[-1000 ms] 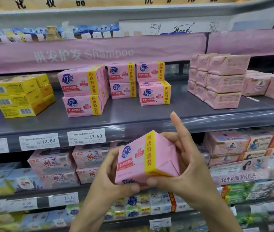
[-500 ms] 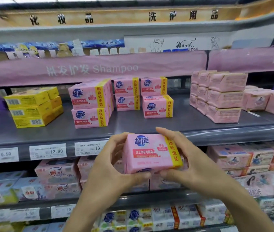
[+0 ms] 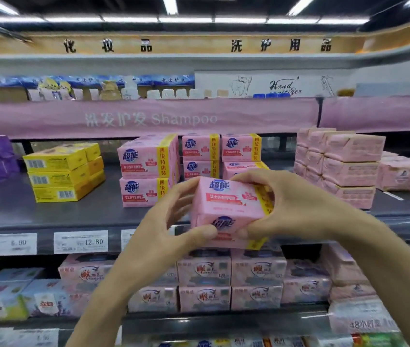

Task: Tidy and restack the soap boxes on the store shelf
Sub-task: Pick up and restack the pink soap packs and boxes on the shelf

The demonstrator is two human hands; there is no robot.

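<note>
Two hands hold one pink soap box [image 3: 229, 206] between them, in front of the grey shelf [image 3: 48, 214] and level with its front edge. My left hand [image 3: 163, 226] wraps the box's left side, thumb pressed on the lower front face and fingers curled behind. My right hand [image 3: 289, 204] grips the right end over the yellow band, fingers across the top edge and thumb underneath. The box tilts a little, its blue logo facing me.

Just behind it on the shelf stand matching pink boxes: a two-high stack [image 3: 148, 171] at the left and two more stacks [image 3: 221, 154] farther back, partly hidden by my fingers. Left of those sits a pile of yellow boxes [image 3: 61, 174], three high. To the right is a block of plain pink wrapped packs [image 3: 344, 166], stacked three high. Price tags [image 3: 81, 242] line the shelf edge, one reading 12.80. More pink packs [image 3: 231, 284] fill the shelf below.
</note>
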